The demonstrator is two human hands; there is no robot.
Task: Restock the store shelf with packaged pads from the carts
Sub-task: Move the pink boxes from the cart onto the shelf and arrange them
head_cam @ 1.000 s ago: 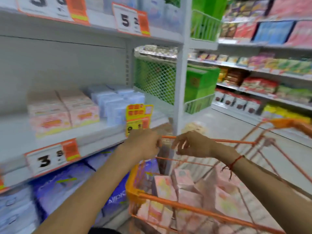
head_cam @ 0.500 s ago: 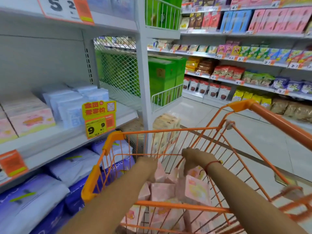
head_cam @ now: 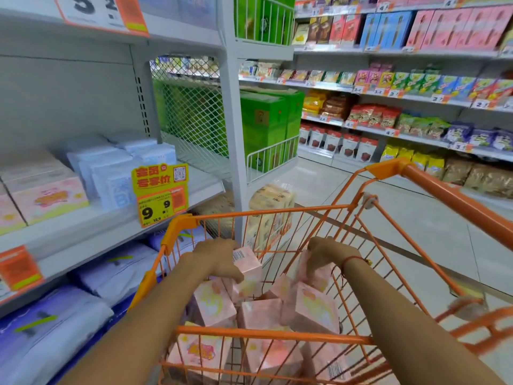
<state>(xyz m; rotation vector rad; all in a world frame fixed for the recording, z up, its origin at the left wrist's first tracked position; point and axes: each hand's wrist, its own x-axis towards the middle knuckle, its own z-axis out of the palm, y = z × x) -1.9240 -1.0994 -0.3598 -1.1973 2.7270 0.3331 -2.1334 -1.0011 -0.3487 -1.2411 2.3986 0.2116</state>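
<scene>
Store aisle with a pale grey tiled floor that has a bit of glare on it. Both arms reach down into an orange wire shopping cart parked right beside the white metal shelf unit on the left. The left hand has its grip curled round a pink pad box with a barcode, lifted a bit above the pile. The right hand, red string on the wrist, grips another pink pack near the cart's far side. Under them the cart is full of more pink packaged pad boxes, lying every which way.

On the middle shelf sit matching pink boxes at the left, then pale blue soft packs, with a yellow and orange price tag hanging off the shelf edge. The shelf below holds purple and white bagged packs. Past a white mesh divider there are green cartons, and the far wall shelves are packed with colourful snack bags and boxes.
</scene>
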